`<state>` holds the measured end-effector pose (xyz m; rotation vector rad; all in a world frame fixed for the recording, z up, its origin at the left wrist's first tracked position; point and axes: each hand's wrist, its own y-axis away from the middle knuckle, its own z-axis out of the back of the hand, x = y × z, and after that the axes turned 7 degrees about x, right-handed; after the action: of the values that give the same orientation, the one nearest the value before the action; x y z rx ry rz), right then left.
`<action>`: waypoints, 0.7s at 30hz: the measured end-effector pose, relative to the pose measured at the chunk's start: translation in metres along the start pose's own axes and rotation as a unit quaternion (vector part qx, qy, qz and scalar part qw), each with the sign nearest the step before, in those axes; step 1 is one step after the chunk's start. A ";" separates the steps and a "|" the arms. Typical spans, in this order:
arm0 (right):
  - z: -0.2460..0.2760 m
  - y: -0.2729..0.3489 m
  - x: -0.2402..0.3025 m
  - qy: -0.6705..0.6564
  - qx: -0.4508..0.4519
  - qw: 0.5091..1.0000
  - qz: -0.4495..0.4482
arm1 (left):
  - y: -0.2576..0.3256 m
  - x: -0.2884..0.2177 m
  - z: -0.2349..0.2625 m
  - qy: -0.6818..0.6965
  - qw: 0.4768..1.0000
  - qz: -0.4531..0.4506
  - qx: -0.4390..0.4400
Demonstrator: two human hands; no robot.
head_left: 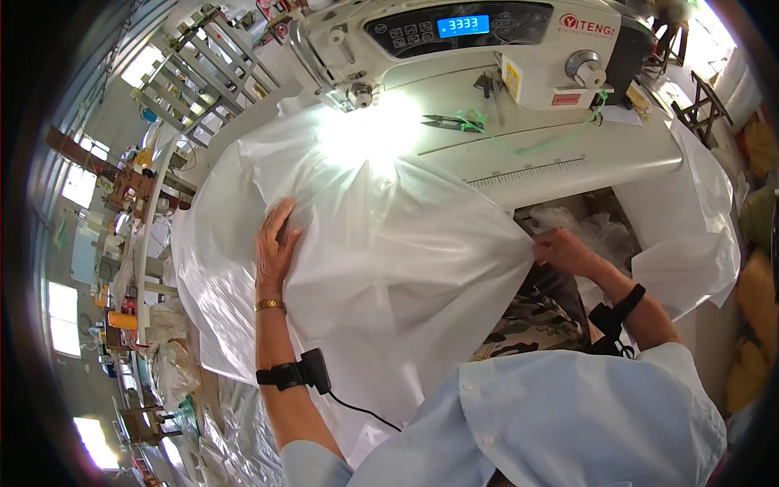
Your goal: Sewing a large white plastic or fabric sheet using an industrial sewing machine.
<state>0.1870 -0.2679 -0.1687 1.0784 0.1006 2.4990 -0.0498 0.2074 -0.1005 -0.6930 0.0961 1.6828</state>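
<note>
One shirt (576, 410); two hands' fingers (281, 213) (547, 242) touch one sheet (381, 268)

From here I observe a slatted metal rack (195, 83) and, along the wall, bright windows (64, 319). A dark stool (712, 99) stands opposite.

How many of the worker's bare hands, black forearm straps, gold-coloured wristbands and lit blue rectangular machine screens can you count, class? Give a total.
Bare hands: 2
Black forearm straps: 2
Gold-coloured wristband: 1
Lit blue rectangular machine screen: 1
Total: 6
</note>
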 end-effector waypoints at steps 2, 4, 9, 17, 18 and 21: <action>-0.011 0.002 -0.017 -0.196 -0.035 0.975 -0.099 | 0.002 -0.008 -0.003 -0.003 1.000 -0.008 0.007; -0.011 0.001 0.011 0.016 -0.101 0.993 -0.054 | 0.013 -0.019 0.004 -0.018 0.999 0.035 0.016; 0.023 -0.006 0.125 -0.008 -0.133 0.988 0.072 | 0.023 -0.098 0.000 -0.087 0.991 0.069 -0.074; -0.120 -0.135 0.125 -0.455 0.015 0.885 0.098 | 0.047 -0.233 -0.053 -0.044 0.999 -0.026 -0.018; -0.129 -0.137 0.131 -0.563 0.059 0.818 0.102 | 0.052 -0.235 -0.053 -0.043 0.999 -0.005 -0.007; -0.148 -0.133 0.138 -0.381 0.124 0.915 0.032 | 0.068 -0.236 -0.051 -0.057 0.998 0.011 0.010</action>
<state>0.0431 -0.0779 -0.2082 2.1074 0.1536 1.9687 -0.0766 -0.0361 -0.0471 -0.5812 0.0389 1.7364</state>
